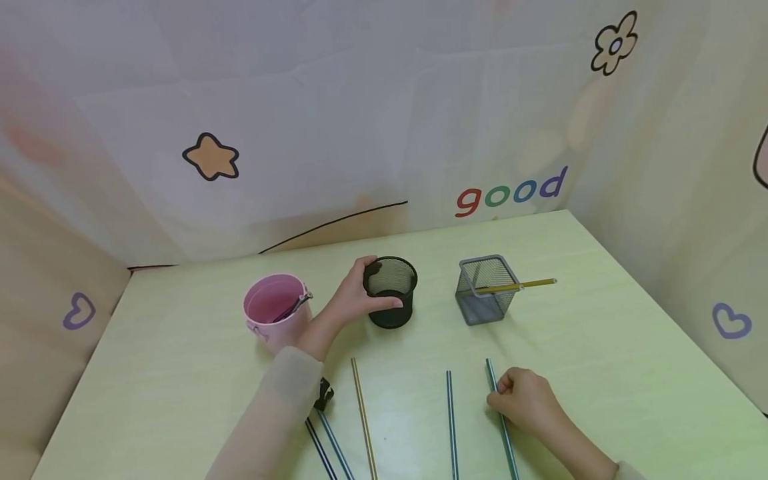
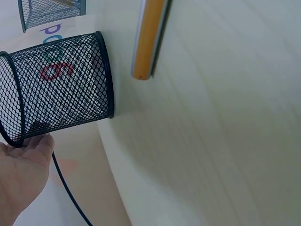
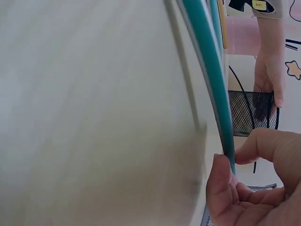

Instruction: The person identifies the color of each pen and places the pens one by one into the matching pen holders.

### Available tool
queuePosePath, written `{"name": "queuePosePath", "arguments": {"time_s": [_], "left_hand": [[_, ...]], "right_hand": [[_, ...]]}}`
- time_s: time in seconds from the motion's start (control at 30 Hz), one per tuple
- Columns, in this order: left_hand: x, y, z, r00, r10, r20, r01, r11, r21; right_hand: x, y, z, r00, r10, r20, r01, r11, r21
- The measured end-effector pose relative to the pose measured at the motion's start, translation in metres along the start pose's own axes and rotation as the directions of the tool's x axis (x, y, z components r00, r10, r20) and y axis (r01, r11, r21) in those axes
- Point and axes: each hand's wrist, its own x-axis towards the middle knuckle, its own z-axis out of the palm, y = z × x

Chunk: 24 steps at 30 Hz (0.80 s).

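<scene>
My left hand (image 1: 351,297) holds a round black mesh pen holder (image 1: 393,317) by its upper side, thumb across the front near the rim. The holder stands upright on the table. In the right wrist view, the left hand (image 3: 269,75) also shows on the mesh holder (image 3: 242,113). My right hand (image 1: 527,398) pinches a slim teal stick (image 1: 507,441) between thumb and index finger, near its far end. Seen close in the right wrist view, the teal stick (image 3: 214,80) is slightly raised at the fingertips of the right hand (image 3: 263,188).
A pink bucket (image 1: 258,313) with a dark stick stands left. The square grey mesh basket (image 1: 480,313) at right holds a yellow stick (image 1: 540,283). Another teal stick (image 1: 452,420), a gold stick (image 1: 363,413), a blue stick (image 1: 335,443) and a dark stick (image 1: 320,447) lie in front.
</scene>
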Motion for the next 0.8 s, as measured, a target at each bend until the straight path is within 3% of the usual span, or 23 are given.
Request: {"name": "queuePosePath", "arguments": {"time_s": [0.47, 0.8], "left_hand": [[-0.004, 0.003, -0.002, 1.000, -0.028, 0.007, 0.029, 1.000, -0.005], [-0.001, 0.004, -0.002, 1.000, -0.022, 0.012, 0.022, 1.000, -0.007]], "right_hand": [[-0.012, -0.024, -0.014, 0.987, -0.103, -0.120, 0.113, 0.991, 0.076], [-0.020, -0.044, -0.030, 0.925, -0.235, -0.300, 0.280, 0.953, 0.119]]}}
